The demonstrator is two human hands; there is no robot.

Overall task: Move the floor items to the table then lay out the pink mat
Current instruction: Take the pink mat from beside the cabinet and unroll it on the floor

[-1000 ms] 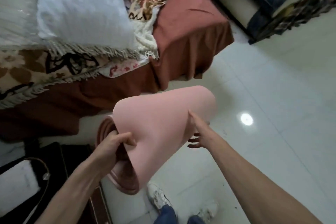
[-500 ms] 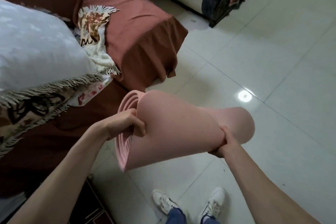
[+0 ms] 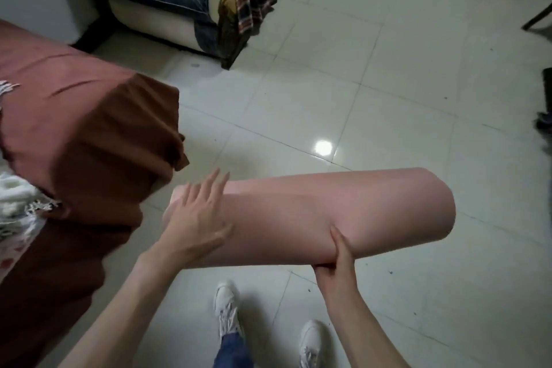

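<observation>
- Right hand point(image 3: 336, 263): fingers tucked under the pink mat point(image 3: 343, 218), out of sight.
- Mat's left end hidden behind the left hand point(image 3: 194, 218).
- Brown-covered bed point(image 3: 83, 134) cut off at the left edge.

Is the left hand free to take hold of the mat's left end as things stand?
Probably yes. The left hand lies flat and open on the pink mat close to its left end, with nothing between them. The right hand grips the roll from below, so it looks supported meanwhile.
</observation>
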